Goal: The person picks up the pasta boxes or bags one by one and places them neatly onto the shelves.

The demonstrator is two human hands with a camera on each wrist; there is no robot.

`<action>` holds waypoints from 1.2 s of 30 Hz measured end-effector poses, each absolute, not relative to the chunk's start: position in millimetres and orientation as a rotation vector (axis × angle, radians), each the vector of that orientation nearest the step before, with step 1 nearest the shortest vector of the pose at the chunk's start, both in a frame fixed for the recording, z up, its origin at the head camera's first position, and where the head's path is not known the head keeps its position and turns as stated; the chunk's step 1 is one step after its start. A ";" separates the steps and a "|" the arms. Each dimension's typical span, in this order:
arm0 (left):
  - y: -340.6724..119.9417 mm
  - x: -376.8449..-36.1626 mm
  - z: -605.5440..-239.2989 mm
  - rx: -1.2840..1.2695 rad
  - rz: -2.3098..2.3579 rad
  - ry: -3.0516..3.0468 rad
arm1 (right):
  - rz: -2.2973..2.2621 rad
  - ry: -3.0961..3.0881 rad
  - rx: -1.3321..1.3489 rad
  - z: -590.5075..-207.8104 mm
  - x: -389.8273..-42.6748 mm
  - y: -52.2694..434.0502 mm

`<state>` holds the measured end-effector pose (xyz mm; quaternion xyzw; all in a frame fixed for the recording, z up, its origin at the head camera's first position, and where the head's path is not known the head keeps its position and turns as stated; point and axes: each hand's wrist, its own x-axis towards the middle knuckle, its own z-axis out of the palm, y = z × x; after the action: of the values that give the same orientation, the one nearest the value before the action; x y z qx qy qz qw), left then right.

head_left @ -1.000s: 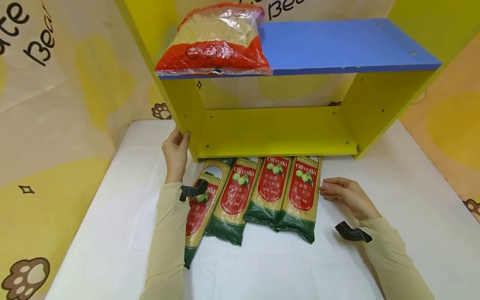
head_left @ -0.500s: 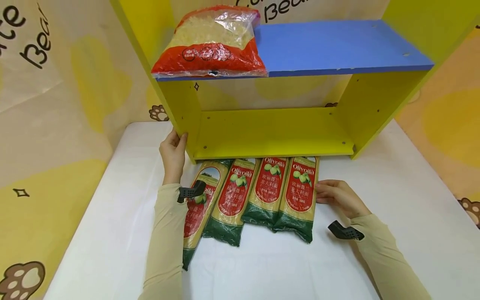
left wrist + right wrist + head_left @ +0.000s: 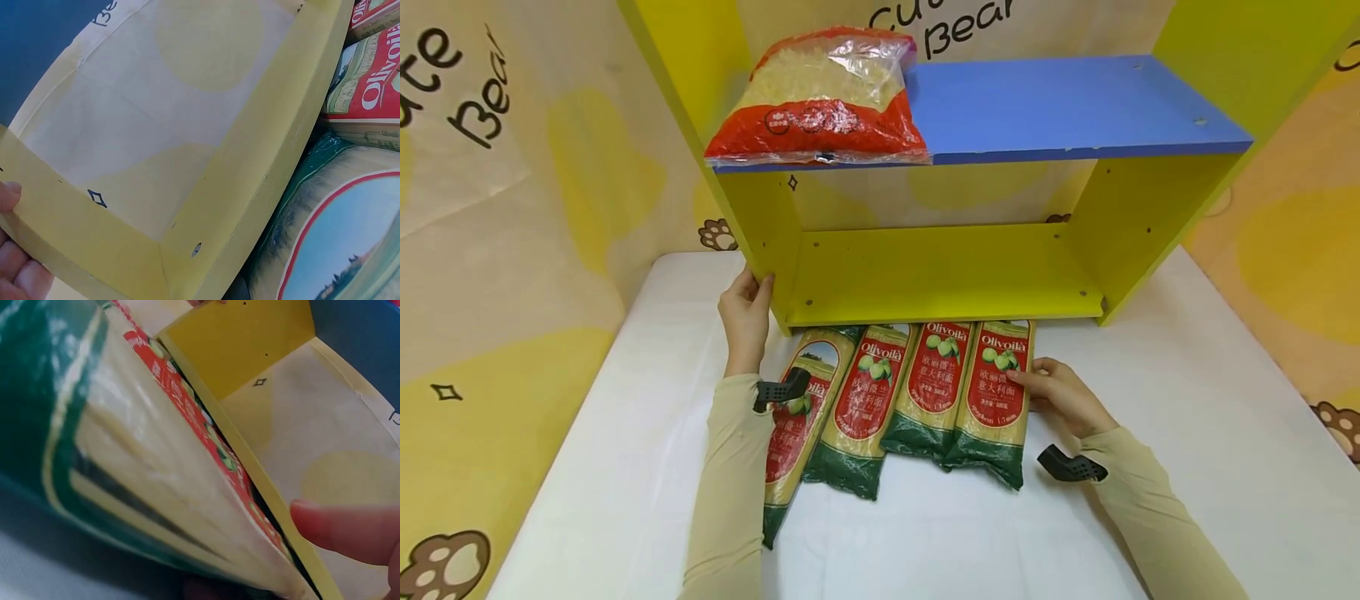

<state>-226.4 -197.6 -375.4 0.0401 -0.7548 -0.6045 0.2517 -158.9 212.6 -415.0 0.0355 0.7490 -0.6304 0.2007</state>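
A packet of Olivoilà spaghetti (image 3: 992,454) lies on the white-covered desk (image 3: 917,550), toward five o'clock from the center of the head view, its top end at the shelf unit's front edge, as a person's right hand (image 3: 1067,400) takes it from three o'clock, thumb over the label and fingers curled around the long side. Lifting would likely go best with the fingers well beneath, the weight evenly carried and a slight draw toward six o'clock to clear the edge; the neighboring packet (image 3: 927,387) at nine o'clock touches it near the bottom and might drag along. Two more packets fan out beyond, toward eight o'clock. The left hand (image 3: 747,325), at nine o'clock in the head view, grips the yellow side panel (image 3: 765,212), probably as a brace. Red labels read "Olivoilà," with "欧丽薇兰 意大利面" and "Spaghetti" below. Overhead, at eleven o'clock, a red-and-clear bag (image 3: 816,121) sits on the blue shelf (image 3: 1060,108), its small print too fine to read. "Cute Bear" runs across the patterned backdrop (image 3: 602,167) near twelve o'clock, with "Bear" again at ten.
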 end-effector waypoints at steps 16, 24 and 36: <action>-196.6 -226.2 -375.1 0.107 -1.645 -2.040 | -1.982 1.877 0.301 -423.7 -161.6 197.5; -197.4 -228.2 -376.8 0.106 -1.632 -2.033 | -1.972 1.881 0.250 -422.9 -162.1 193.8; -196.8 -227.9 -377.6 0.110 -1.644 -2.019 | -2.000 1.870 0.289 -426.3 -160.9 191.7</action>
<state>-227.9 -196.8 -377.6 0.0407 -0.7472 -0.6083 0.2646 -160.9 191.7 -426.3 0.1031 0.6665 -0.7128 0.1926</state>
